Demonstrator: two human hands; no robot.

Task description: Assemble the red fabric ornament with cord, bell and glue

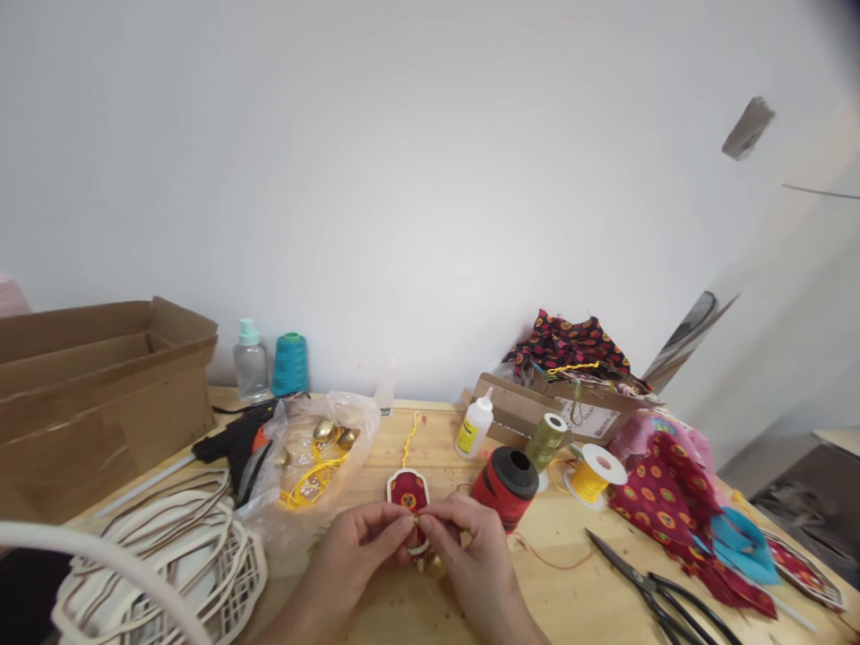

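Note:
A red fabric pendant with a pale scalloped frame lies on the wooden table in front of me, its twisted yellow cord stretching away toward the wall. Over the pendant's lower part, my left hand and my right hand meet fingertip to fingertip. Both are closed in a pinch. Something small and yellowish shows between the fingertips, too small to name. Below the fingers, a bit of gold-coloured metal peeks out, mostly hidden by my right hand. Just right of that hand stands a red-and-black thread spool.
Stacked wooden frames, a glue gun and a plastic bag of bells lie left. On the right are a glue bottle, a yellow cord spool, black scissors and red patterned fabric. Cardboard boxes stand behind.

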